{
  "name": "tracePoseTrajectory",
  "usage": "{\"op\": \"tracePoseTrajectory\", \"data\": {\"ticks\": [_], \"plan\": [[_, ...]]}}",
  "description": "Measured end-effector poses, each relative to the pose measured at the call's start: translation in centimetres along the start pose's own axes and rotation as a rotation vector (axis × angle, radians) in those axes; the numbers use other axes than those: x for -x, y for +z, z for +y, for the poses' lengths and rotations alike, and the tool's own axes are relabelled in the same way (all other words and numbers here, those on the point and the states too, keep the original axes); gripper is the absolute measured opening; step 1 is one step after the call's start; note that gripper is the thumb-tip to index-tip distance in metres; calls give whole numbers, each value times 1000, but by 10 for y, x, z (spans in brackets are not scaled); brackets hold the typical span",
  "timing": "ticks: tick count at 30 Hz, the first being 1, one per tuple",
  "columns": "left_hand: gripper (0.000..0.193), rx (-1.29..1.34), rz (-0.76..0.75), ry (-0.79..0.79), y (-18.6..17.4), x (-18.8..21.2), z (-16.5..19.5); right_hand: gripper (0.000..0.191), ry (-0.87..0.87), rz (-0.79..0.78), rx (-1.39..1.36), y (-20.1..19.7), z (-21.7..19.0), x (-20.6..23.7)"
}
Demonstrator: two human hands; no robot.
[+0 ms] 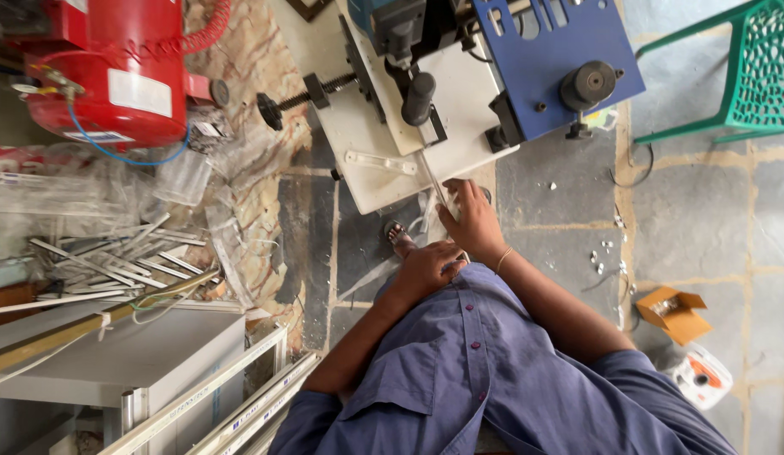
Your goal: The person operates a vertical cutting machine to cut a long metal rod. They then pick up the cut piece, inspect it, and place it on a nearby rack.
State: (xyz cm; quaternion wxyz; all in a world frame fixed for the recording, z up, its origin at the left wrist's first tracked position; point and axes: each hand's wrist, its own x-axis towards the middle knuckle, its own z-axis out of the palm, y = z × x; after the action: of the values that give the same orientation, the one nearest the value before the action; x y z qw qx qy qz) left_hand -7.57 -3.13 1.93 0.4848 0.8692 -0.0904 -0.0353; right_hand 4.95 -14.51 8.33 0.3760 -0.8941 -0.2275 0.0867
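Left hand (427, 268) and right hand (472, 221) closed on thin white strip (432, 184) mid-frame, at smooth white machine table (367, 143), glossy red compressor tank (106, 76) upper left.

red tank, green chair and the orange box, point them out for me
red tank (114, 72), head view, on its rounded side
green chair (758, 67), head view, on its mesh seat
orange box (674, 313), head view, on its open flap

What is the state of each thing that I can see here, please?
Left hand: closed around the near end of a thin white strip.
Right hand: resting on the strip at the machine table's edge.
Thin white strip: lying slanted on the table.
Cardboard box: open, on the floor.
Green chair: upright, unoccupied.
Cut white profiles: piled loosely on the floor.
Red tank: hoses attached.
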Motion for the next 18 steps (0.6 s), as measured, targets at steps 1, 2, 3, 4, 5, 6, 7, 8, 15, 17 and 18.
{"op": "tracePoseTrajectory", "data": {"ticks": [1,2,3,4,5,6,7,8,15,17,18], "plan": [[37,33,-52,19,3,1,2,43,133,-79,-80,3,7,7],[36,67,-106,38,7,1,4,43,268,-158,-161,5,14,15],[34,100,-158,59,10,1,7,39,259,-154,-126,6,21,22],[33,113,-170,108,14,1,10,35,248,-151,-93,6,27,28],[33,124,-180,158,19,0,13,32,234,-148,-61,5,31,35],[33,132,-190,207,23,0,16,31,228,-162,-71,3,36,43],[33,132,-244,184,27,1,18,31,220,-178,-80,-1,40,51],[34,132,-294,161,31,2,20,30,210,-195,-87,-5,43,60],[15,272,-49,-104,61,18,20,27,247,-423,68,-61,76,128],[26,430,67,-263,70,14,18,26,277,-458,111,-74,89,153],[33,512,125,-342,75,9,18,26,288,-467,123,-81,96,167]]}}
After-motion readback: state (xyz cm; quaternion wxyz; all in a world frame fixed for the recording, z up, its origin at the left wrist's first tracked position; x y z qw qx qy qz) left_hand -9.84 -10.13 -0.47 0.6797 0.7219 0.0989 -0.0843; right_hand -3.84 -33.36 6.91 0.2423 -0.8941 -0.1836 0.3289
